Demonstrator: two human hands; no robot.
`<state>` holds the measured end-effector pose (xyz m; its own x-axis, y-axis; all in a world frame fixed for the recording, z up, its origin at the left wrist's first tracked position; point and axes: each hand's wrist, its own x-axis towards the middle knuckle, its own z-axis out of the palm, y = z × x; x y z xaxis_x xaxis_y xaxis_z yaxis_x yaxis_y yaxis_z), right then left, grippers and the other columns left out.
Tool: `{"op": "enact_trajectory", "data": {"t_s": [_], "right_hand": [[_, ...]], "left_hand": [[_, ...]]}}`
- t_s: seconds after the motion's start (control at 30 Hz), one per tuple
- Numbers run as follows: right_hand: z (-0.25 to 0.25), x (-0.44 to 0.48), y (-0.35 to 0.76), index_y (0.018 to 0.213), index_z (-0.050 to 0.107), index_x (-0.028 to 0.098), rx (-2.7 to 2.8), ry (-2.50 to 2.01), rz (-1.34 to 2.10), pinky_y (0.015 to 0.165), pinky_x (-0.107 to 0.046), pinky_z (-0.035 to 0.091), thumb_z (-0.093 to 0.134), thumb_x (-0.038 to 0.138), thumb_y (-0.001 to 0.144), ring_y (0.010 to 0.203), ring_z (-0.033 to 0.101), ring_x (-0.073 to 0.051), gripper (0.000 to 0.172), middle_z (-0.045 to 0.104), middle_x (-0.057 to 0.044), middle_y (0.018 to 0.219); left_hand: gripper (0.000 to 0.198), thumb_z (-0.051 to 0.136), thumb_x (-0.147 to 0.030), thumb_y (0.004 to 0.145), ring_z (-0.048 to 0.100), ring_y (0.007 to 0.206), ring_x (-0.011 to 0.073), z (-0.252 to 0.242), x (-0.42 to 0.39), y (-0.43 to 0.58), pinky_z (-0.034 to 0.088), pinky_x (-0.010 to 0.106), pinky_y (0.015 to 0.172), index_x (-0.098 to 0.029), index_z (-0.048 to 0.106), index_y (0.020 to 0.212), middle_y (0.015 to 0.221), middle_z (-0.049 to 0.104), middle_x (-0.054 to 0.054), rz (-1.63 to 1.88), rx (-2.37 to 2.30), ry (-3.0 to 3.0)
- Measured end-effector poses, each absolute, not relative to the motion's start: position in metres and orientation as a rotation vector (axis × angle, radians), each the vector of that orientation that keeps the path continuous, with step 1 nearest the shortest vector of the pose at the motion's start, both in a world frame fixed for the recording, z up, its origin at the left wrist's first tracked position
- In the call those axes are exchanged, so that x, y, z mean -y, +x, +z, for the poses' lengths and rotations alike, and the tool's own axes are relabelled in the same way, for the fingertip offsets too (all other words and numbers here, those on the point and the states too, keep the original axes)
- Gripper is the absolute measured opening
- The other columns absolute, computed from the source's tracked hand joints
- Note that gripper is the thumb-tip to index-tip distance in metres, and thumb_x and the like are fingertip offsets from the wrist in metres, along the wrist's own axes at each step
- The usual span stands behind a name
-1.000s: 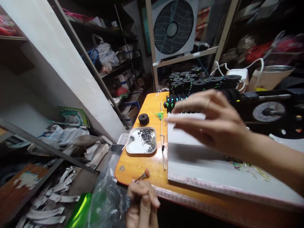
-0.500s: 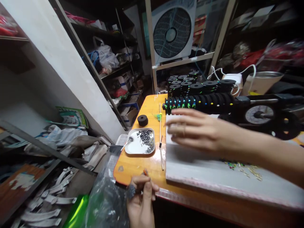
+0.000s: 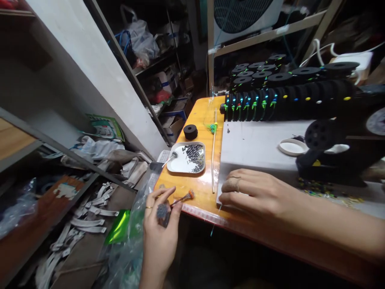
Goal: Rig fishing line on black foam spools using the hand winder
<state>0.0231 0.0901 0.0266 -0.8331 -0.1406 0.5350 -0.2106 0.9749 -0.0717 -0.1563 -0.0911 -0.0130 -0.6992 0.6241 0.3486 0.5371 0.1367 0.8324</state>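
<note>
My left hand (image 3: 161, 218) is below the table's front left corner. Its thumb and fingers close on a thin dark stem with an orange tip (image 3: 190, 195); its kind is unclear. A grey fuzzy piece (image 3: 162, 211) sits against the fingers. My right hand (image 3: 252, 190) is at the white board's near left corner, fingers curled and pressed together. From beneath its fingertips a thin line with a light-blue end (image 3: 212, 230) hangs over the table edge; the fingertips' grip is partly hidden. Between and beyond the hands lie a white tray (image 3: 174, 167) of small dark tubes and a pale rod (image 3: 213, 160).
A black foam spool (image 3: 190, 131) stands behind the tray. A long row of black spools (image 3: 252, 106) with green line and coloured pins is mounted over the white board (image 3: 249, 144). More black spools (image 3: 243, 80) are stacked behind. Small beads (image 3: 319, 188) lie right of my arm.
The view has tipped down and left. My right hand has come from over the board to its near corner. My left hand has turned, showing more of the orange-tipped stem.
</note>
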Motion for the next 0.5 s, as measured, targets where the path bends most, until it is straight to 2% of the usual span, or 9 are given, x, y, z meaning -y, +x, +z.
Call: {"op": "enact_trajectory", "data": {"t_s": [0.13,0.27,0.33,0.43,0.5], "right_hand": [[0.018,-0.079,0.021,0.094,0.061,0.016,2.581,0.284,0.165,0.066,-0.031,0.04,0.042,0.014,0.097,0.073,0.052,-0.016,0.019,0.062,-0.007,0.082],[0.006,-0.067,0.02,0.1,0.06,0.016,2.553,0.308,0.232,0.063,-0.031,0.036,0.048,0.011,0.094,0.072,0.051,-0.017,0.015,0.063,-0.006,0.084],[0.006,-0.064,0.02,0.1,0.06,0.016,2.538,0.232,0.37,0.061,-0.03,0.036,0.047,0.009,0.092,0.07,0.051,-0.016,0.016,0.062,-0.007,0.083],[0.012,-0.062,0.019,0.093,0.062,0.015,2.434,0.05,0.725,0.058,-0.026,0.038,0.049,0.01,0.091,0.068,0.053,-0.013,0.014,0.062,-0.006,0.08],[0.016,-0.061,0.019,0.09,0.065,0.015,2.33,-0.065,0.927,0.057,-0.023,0.04,0.053,0.014,0.091,0.065,0.055,-0.011,0.012,0.064,-0.006,0.076]], "left_hand": [[0.034,0.074,-0.032,0.077,0.057,0.109,0.0274,-0.022,0.087,-0.176,0.046,0.042,0.095,-0.023,0.069,0.11,0.113,0.058,0.009,1.183,-2.512,1.421],[0.01,0.062,-0.024,0.085,0.06,0.094,0.0249,-0.024,0.075,-0.176,0.047,0.042,0.089,-0.022,0.071,0.087,0.096,0.061,0.007,1.058,-2.455,1.59],[0.013,0.059,-0.026,0.087,0.061,0.085,0.0229,-0.021,0.074,-0.166,0.048,0.04,0.085,-0.021,0.067,0.079,0.085,0.064,0.006,1.194,-2.405,1.474],[0.016,0.062,-0.034,0.087,0.064,0.074,0.0188,-0.02,0.076,-0.141,0.051,0.032,0.075,-0.019,0.062,0.079,0.075,0.066,0.003,1.559,-2.112,1.042],[0.02,0.066,-0.037,0.084,0.065,0.075,0.0178,-0.022,0.076,-0.12,0.052,0.029,0.072,-0.018,0.061,0.08,0.075,0.067,0.003,1.774,-1.843,0.832]]}}
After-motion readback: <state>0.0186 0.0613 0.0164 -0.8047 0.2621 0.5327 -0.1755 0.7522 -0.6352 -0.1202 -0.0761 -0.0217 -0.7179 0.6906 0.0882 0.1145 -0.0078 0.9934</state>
